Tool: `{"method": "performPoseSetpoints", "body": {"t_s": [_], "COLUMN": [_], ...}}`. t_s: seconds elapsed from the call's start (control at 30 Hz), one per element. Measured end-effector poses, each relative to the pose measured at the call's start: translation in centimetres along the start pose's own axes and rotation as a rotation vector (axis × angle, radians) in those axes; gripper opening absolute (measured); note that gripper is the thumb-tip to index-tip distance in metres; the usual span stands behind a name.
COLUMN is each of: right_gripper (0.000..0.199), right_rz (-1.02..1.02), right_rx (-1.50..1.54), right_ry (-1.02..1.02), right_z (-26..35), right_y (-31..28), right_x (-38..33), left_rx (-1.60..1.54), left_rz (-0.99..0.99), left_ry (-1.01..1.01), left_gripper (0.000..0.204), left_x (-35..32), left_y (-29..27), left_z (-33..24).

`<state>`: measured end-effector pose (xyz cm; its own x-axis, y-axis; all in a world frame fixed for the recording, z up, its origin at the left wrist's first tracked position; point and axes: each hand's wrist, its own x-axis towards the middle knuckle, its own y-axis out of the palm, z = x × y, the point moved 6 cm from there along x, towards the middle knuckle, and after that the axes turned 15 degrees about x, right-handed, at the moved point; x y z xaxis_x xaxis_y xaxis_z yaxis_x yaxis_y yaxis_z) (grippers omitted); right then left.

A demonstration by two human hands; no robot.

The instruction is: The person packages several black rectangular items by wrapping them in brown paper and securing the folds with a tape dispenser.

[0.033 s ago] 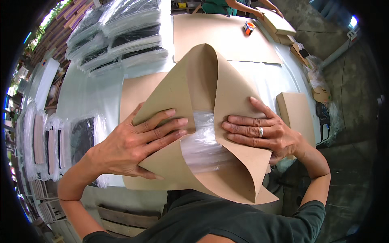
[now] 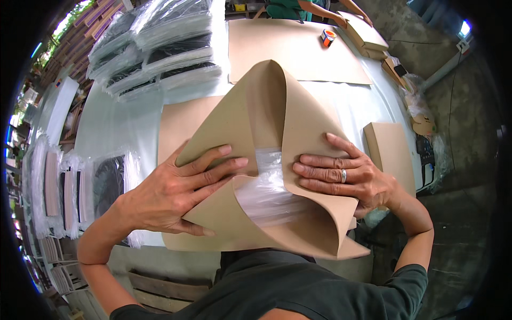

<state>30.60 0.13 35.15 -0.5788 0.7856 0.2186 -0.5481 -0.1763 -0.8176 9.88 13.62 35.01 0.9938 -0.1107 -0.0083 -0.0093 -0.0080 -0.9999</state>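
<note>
Brown paper (image 2: 277, 122) folded over a plastic-wrapped bundle (image 2: 266, 192) on the table (image 2: 117, 128). Left hand (image 2: 170, 192) flat on the left flap, fingers spread. Right hand (image 2: 346, 176) flat on the right flap, fingers together. Bundle showing between both sets of fingertips.

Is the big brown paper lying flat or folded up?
Folded up, partly. Both sides of the brown paper curl over a clear plastic packet, pressed down by the left hand and right hand.
</note>
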Motion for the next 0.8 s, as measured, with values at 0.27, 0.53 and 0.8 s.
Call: {"method": "performPoseSetpoints", "body": {"t_s": [0.27,0.53,0.8], "right_gripper": [0.018,0.074,0.051], "right_rz": [-0.240,-0.537,-0.207], "right_rx": [0.194,0.858,0.441], "right_ry": [0.018,0.722,0.574], "right_z": [0.0,-4.0,-2.4], "right_y": [-0.6,-4.5,-9.4], "right_x": [-0.4,-3.1,6.7], "left_rx": [-0.088,0.036,0.022], "left_rz": [-0.067,-0.135,-0.143], "left_ry": [-0.037,-0.008,0.084], "left_gripper": [0.050,0.055,0.060], "left_x": [-0.4,-0.7,-0.4], "left_y": [0.4,0.3,0.1], "left_z": [0.2,-1.1,-1.3]}}
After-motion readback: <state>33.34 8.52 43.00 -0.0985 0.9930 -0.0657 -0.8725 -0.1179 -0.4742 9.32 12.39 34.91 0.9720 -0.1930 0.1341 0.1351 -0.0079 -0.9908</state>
